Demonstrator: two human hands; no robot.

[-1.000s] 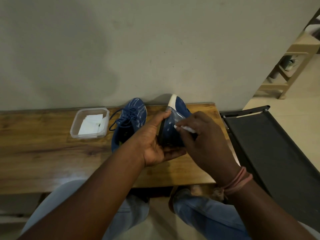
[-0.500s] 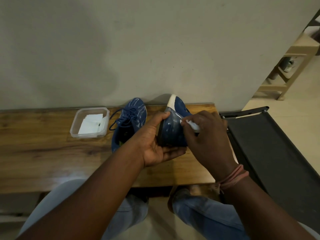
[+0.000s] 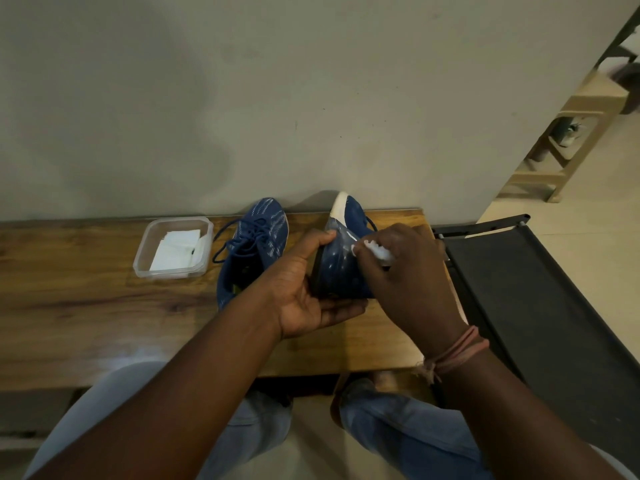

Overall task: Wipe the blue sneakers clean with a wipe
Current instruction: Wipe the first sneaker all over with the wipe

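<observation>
One blue sneaker (image 3: 341,268) is tipped on its side above the wooden table, its white toe pointing at the wall. My left hand (image 3: 304,289) grips it from the sole side, thumb on top and fingers underneath. My right hand (image 3: 405,282) pinches a crumpled white wipe (image 3: 375,251) and presses it against the sneaker's upper. The second blue sneaker (image 3: 254,244) lies flat on the table just to the left, laces up.
A clear plastic tub (image 3: 173,249) with white wipes sits on the wooden table (image 3: 86,306) left of the sneakers. The wall runs along the table's back edge. A black folding frame (image 3: 540,306) stands right of the table. My knees are below the front edge.
My right hand has slid the wipe across the held sneaker toward the right and slightly up. The left hand and the sneaker have stayed in place.
</observation>
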